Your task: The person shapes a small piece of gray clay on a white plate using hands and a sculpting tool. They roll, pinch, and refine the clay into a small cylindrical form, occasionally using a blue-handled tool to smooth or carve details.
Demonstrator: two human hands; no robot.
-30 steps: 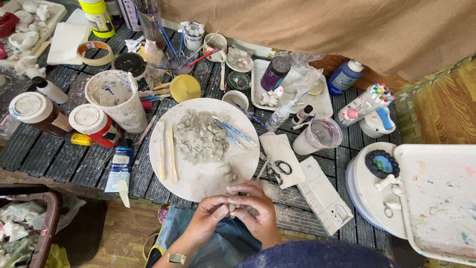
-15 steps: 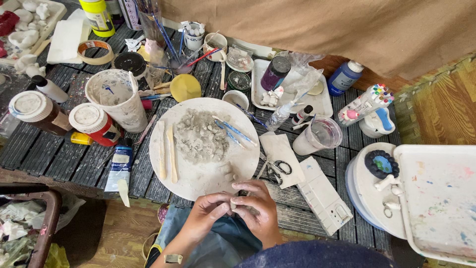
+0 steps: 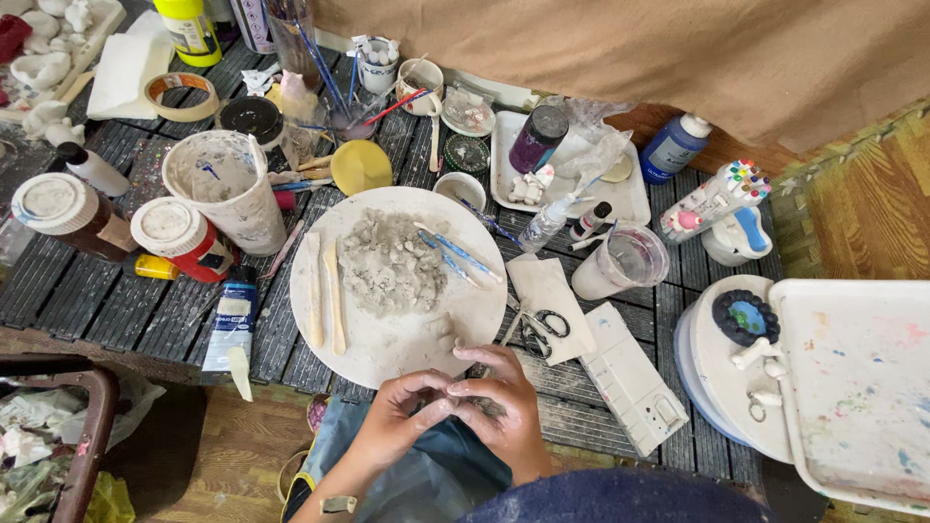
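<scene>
The left hand [image 3: 399, 416] and the right hand [image 3: 506, 407] are pressed together just below the near edge of the table, fingertips meeting around a small lump of grey clay [image 3: 453, 391] pinched between them; most of the lump is hidden by the fingers. The hands hover over the person's lap, which is covered by a dark blue cloth [image 3: 426, 479].

Just above the hands sits a round white board [image 3: 407, 329] carrying a pile of crumbled grey clay [image 3: 389, 263]. Two pale wooden modelling sticks [image 3: 325, 291] lie side by side on the board's left part, and blue-handled tools [image 3: 455, 254] rest across its upper right. To the right of the board, small scissors [image 3: 541, 327] lie on a white sheet, beside a clear plastic cup [image 3: 622, 261]. To the left of the board lies a blue paint tube [image 3: 232, 318], with a red jar with a white lid [image 3: 182, 237] and a paint-smeared white tub [image 3: 225, 189] behind it. A white tray [image 3: 852, 387] stands at the far right.
</scene>
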